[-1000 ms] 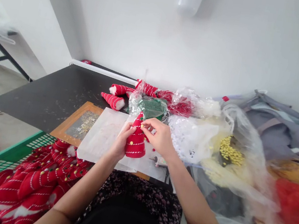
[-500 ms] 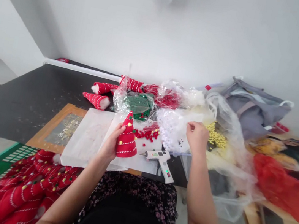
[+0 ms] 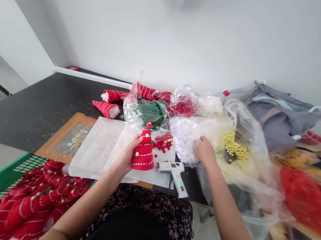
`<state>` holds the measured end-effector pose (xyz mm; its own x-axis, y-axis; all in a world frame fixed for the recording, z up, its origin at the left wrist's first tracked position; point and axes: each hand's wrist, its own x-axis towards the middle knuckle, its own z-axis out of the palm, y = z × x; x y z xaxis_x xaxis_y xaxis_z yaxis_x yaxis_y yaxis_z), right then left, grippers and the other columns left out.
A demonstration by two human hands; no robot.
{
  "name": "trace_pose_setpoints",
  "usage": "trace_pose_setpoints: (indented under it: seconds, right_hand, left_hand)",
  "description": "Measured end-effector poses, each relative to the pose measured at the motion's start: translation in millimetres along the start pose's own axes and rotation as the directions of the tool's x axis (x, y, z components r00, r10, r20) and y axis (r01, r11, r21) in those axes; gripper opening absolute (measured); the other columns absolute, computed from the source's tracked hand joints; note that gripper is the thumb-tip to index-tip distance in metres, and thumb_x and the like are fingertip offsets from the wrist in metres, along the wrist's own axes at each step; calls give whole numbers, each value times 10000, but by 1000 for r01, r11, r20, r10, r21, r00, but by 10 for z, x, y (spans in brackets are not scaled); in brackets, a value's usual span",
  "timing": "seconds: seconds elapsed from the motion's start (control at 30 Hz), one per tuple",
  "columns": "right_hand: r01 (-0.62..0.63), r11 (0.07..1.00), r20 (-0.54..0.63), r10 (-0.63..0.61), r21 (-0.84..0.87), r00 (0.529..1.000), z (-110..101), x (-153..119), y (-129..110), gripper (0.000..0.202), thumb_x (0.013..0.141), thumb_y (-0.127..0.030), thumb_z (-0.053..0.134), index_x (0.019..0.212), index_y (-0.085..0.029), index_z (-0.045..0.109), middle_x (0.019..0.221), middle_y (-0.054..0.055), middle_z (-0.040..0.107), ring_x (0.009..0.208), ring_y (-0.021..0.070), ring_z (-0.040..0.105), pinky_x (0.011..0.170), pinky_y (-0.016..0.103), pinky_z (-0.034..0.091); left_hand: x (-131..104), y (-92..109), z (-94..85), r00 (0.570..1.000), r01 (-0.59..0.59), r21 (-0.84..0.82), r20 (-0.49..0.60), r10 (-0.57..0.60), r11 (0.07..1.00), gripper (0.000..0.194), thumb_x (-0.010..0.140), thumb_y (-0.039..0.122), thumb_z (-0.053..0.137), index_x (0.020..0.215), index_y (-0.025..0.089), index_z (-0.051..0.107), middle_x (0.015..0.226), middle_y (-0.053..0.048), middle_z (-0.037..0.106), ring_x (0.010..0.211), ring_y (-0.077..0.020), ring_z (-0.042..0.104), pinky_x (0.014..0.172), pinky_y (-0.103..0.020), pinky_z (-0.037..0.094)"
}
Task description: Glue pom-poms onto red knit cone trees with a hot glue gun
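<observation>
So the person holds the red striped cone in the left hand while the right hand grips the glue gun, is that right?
Not quite. In the head view the left hand does hold the red striped cone, but the right hand is at the bag of white pompoms. The glue gun lies untouched on the white paper.

Left hand [image 3: 127, 156] curled, gripping; right hand [image 3: 205, 152] extended forward, fingers bent.

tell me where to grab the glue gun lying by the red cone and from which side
Grip the glue gun by its handle, the part that angles toward the person, coming from above and the right. It lies flat on its side with the nozzle pointing left at the red cone, so the handle is the free, likely safer end.
</observation>
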<state>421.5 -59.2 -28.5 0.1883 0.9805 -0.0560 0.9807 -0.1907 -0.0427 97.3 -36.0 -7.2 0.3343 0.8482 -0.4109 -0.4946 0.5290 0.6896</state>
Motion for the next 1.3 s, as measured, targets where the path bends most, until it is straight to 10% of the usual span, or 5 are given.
trace_pose_setpoints:
  seconds: [0.4, 0.6, 0.8, 1.1, 1.3]
  right_hand:
    - [-35, 978, -142, 66, 206, 988, -27, -118, 85, 140, 845, -130, 588, 827, -143, 725, 877, 104, 761, 792, 206, 678, 772, 293, 503]
    - [151, 716, -533, 345, 681, 772, -402, -444, -388, 183, 881, -322, 685, 978, -173, 733, 833, 54, 761, 683, 190, 666, 675, 311, 557]
    - [580, 437, -539, -228, 687, 811, -592, -768, -1324, 79, 944, -255, 720, 898, -223, 775, 906, 49, 795, 776, 174, 723, 723, 290, 587]
    - [628, 399, -531, -335, 668, 778, -506, -656, -1502, 177, 1001, -277, 657, 946, -214, 813, 887, 61, 731, 798, 182, 704, 724, 302, 579]
    - [392, 579, -451, -48, 714, 891, -454, -812, -974, 238, 983, -377, 618, 851, -229, 750, 812, 52, 733, 710, 204, 651, 667, 327, 521]
  left_hand:
    - [16, -18, 11, 999, 40, -35, 9, -39, 999, 375, 734, 394, 850, 1004, 222, 656, 836, -37, 735, 749, -255, 722, 678, -360, 568]
    - [23, -28, 30, 1000, 16, -24, 16, -15, 1000, 392, 739, 414, 843, 1024, 224, 652, 856, -45, 731, 855, -287, 739, 734, -380, 576]
    - [-33, -34, 99, 998, -16, -25, 63, 17, 1000, 357, 759, 394, 825, 1019, 227, 647, 863, -25, 728, 879, -281, 737, 755, -367, 577]
    - [-97, -27, 80, 998, -17, -72, 55, 21, 997, 296, 766, 367, 827, 972, 225, 671, 879, -22, 747, 801, -232, 727, 721, -326, 581]
    - [-525, 519, -768, 979, 40, 181, -205, -2, 983, 527, 663, 469, 885, 1115, 236, 746, 1022, -83, 790, 893, -294, 758, 745, -364, 611]
